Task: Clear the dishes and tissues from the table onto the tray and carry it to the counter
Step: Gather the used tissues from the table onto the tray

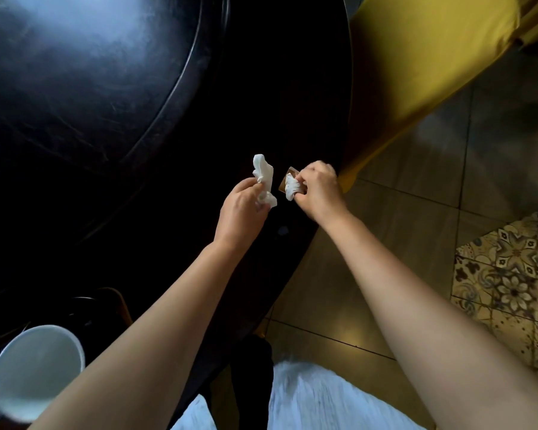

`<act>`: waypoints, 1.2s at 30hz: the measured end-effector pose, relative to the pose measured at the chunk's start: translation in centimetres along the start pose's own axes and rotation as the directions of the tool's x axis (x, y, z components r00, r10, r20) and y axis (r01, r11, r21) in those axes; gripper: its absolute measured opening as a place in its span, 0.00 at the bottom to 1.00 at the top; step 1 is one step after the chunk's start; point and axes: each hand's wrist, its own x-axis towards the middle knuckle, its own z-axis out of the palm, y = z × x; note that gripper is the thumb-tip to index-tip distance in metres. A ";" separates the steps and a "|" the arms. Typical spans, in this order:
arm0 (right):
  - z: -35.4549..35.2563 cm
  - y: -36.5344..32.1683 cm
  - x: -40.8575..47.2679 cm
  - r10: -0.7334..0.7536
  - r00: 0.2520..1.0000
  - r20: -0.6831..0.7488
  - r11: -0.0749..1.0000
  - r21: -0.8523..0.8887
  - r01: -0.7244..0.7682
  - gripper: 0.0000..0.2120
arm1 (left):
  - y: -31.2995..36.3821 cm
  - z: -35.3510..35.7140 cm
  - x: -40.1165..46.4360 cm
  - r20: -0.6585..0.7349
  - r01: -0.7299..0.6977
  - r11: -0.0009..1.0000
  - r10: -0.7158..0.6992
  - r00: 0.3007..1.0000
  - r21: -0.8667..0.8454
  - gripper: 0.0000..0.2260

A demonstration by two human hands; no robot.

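My left hand (241,209) pinches a crumpled white tissue (263,173) above the dark round table (168,150). Just to its right, my right hand (319,192) grips a second white tissue (290,186) together with a small brown card-like piece (288,178) near the table's right edge. A white bowl (35,370) stands at the lower left, with a brown tray edge (120,305) showing behind it; most of the tray lies in deep shadow.
A raised dark turntable (75,72) fills the table's middle. A yellow-cushioned chair (416,57) stands at the table's right side. Tiled floor (416,259) with a patterned patch (510,274) lies to the right.
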 end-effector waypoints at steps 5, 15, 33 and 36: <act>-0.1 -0.2 0.6 -0.005 0.997 0.072 0.999 -0.049 0.008 0.11 | -0.5 -1.2 -2.1 -0.032 0.008 0.999 -0.009 0.999 -0.039 0.17; 0.0 -2.5 -3.3 -0.021 0.996 -0.085 0.993 0.117 0.031 0.09 | -0.1 -3.6 -6.0 -0.122 0.050 0.997 -0.057 0.991 -0.060 0.17; 4.4 -15.0 -26.1 -0.133 0.990 0.048 0.927 0.359 0.107 0.11 | -6.6 -11.1 -29.1 -0.021 -0.046 0.998 0.047 0.999 0.049 0.18; 7.2 -17.4 -29.0 -0.157 0.981 0.117 0.917 0.385 0.101 0.12 | -9.9 -12.2 -33.1 0.004 -0.018 0.997 0.018 1.000 0.069 0.19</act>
